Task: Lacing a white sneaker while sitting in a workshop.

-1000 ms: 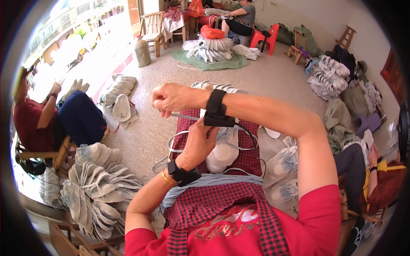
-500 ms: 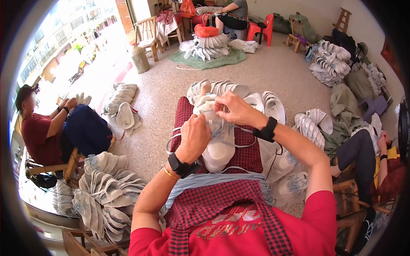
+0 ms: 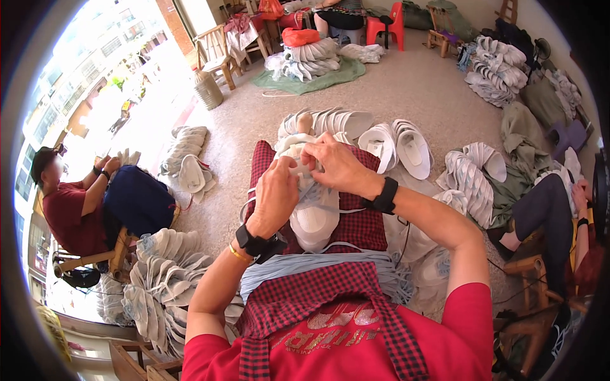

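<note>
A white shoe upper (image 3: 314,223) lies on my lap over a red-and-black checked cloth (image 3: 363,230), its toe toward me. A pale blue shoelace (image 3: 311,192) crosses its lacing area, with loops out to both sides. My left hand (image 3: 274,192) is closed in a pinch at the left eyelet edge, one loop beside it. Fingers bent and pinched, my right hand (image 3: 337,165) works at the upper eyelets near the tongue. The fingertips partly hide the lace ends. Across my lap rests a thick bundle of pale blue laces (image 3: 318,270).
Beyond my knees stand a row of nested white uppers (image 3: 337,122) and two loose white shoes (image 3: 412,149). Stacked uppers (image 3: 162,286) fill the near left. A co-worker (image 3: 76,213) sits at left; another person's leg (image 3: 540,219) shows at right.
Both hands have shifted slightly left and come closer together at the upper eyelets. My head view has moved a little. The shoe upper stays on my lap.
</note>
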Demonstrator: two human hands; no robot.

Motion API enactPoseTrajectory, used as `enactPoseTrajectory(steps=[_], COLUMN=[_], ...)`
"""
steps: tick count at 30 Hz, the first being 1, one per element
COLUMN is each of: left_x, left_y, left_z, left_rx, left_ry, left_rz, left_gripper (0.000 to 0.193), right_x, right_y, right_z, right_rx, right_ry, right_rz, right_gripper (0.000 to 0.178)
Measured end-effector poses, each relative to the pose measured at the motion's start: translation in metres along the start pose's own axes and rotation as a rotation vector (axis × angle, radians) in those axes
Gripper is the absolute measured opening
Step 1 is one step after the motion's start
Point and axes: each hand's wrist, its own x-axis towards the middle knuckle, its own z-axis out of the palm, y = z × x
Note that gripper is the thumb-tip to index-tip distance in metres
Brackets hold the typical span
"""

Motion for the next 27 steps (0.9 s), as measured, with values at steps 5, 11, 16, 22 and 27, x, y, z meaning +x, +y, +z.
enactPoseTrajectory(steps=[5,11,16,22,27], left_x=[0.003,0.000,-0.002,-0.009,-0.004], left_y=[0.004,0.002,0.001,-0.041,-0.052], left_z=[0.004,-0.002,-0.004,-0.045,-0.045], left_rx=[0.040,-0.025,-0.034,-0.048,-0.141], left_ry=[-0.070,-0.080,0.032,0.068,-0.231], left_rz=[0.021,-0.159,-0.042,-0.187,-0.341], left_gripper=[0.016,0.019,0.015,0.014,0.027], right_x=[0.001,0.008,0.015,-0.003,-0.058], right_y=[-0.003,-0.012,-0.012,0.021,0.084], right_z=[0.000,-0.006,-0.007,-0.099,-0.167], right_rx=[-0.055,-0.035,-0.152,-0.367,-0.578], right_ry=[0.027,-0.011,-0.083,0.032,0.047], right_rz=[-0.030,-0.067,-0.111,-0.018,0.177], right_gripper=[0.023,0.023,0.024,0.018,0.015])
